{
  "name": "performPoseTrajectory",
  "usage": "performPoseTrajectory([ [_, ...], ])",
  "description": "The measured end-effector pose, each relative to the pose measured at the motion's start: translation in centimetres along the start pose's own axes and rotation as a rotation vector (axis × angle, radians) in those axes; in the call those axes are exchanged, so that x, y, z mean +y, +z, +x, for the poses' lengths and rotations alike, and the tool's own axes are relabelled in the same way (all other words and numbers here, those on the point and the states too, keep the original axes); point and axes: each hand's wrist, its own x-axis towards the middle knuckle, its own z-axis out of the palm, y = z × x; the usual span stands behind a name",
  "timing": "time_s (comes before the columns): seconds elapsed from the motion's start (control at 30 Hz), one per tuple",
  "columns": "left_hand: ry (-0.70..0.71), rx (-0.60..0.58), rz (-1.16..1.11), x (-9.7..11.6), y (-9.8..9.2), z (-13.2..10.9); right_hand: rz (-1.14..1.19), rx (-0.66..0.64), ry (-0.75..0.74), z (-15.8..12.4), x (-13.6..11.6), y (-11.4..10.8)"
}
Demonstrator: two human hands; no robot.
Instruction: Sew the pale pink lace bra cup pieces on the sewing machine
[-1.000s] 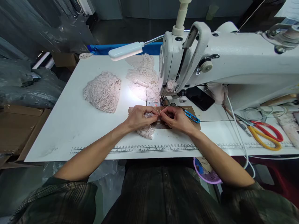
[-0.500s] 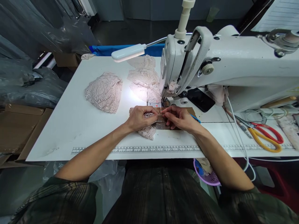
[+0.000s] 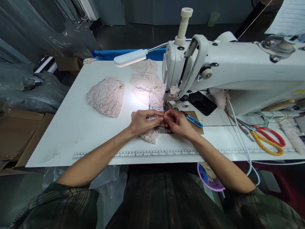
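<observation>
Grip of left hand (image 3: 140, 122) and right hand (image 3: 178, 124) is closed on the lace piece (image 3: 149, 136), centre frame; feeding under the sewing machine (image 3: 238, 73) seemingly remains.

place: sewing workshop | signs: industrial sewing machine (image 3: 228, 70), lace piles (image 3: 106, 96), scissors (image 3: 268, 140)

Dark green ribbed sleeves (image 3: 62, 203) end at elbows; forearms (image 3: 95, 160) bare; dark striped garment (image 3: 166, 200) over lap.
</observation>
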Motion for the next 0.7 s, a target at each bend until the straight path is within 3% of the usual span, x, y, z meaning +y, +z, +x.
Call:
performPoseTrajectory([
  [0.13,-0.026,0.01,0.039,0.3,0.0,-0.1,-0.242,0.147,-0.24,-0.2,0.1,0.2],
  [0.23,-0.045,-0.064,0.012,0.6,-0.4,0.2,-0.287,0.203,-0.346,-0.2,0.0,0.3],
  [0.4,-0.006,-0.364,-0.154,1.1,-1.8,0.6,-0.217,0.076,-0.572,-0.9,-1.0,1.1],
  [0.5,0.061,-0.518,-0.149,1.6,-3.1,0.5,-0.363,-0.044,-0.69,-1.7,-1.8,1.5],
  [0.6,0.065,-0.601,-0.097,2.1,-3.9,0.3,-0.699,-0.096,-0.606,-2.2,-1.9,0.1],
  [0.7,-0.037,-0.499,-0.07,1.8,-3.8,0.3,-0.882,0.07,-0.284,-2.2,-1.2,-2.9],
])
